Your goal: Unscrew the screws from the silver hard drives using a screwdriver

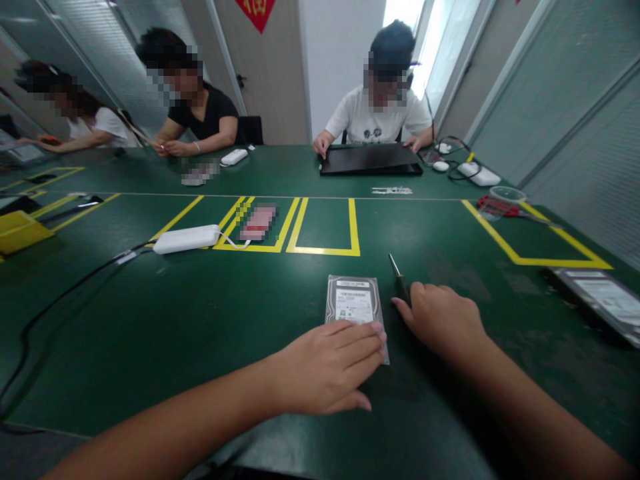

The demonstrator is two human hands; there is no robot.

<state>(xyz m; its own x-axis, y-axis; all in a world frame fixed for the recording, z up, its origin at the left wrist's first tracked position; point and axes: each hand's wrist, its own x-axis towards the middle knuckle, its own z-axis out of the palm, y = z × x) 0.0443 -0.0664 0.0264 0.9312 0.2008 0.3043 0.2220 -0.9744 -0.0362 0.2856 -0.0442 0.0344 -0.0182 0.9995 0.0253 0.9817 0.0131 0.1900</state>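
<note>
A silver, rectangular metal hard drive with a white printed label (353, 299) lies flat, label up, just right of centre in the frame, on a dark green, glossy worktop (240, 347). The left hand (333, 363) lies across its lower part, hiding much of it, with fingertips at the drive's right edge. That hand's grip is open, fingers nearly straight and thumb standing apart; how firmly it presses I cannot tell.

Just right of the drive, the right hand (443, 317) rests low over the worktop. Its grip is curled closed around the dark handle of a slim, screwdriver-like tool with a shiny metal shaft (398, 272), which points toward the upper left, apart from the drive.

At the right edge of the frame lies a 2nd silver-and-black hard drive (605, 300). Beyond the hands, yellow tape strips (325, 251) mark out areas. Left of centre, a long white plastic box (187, 239) joins a black cable (65, 293); near it lies a pink, rectangular, pixelated object (260, 223).

Across the top, 3 people sit: at upper right, a person in a white T-shirt (350, 113) has 2 hands at a flat black panel (373, 159).
</note>
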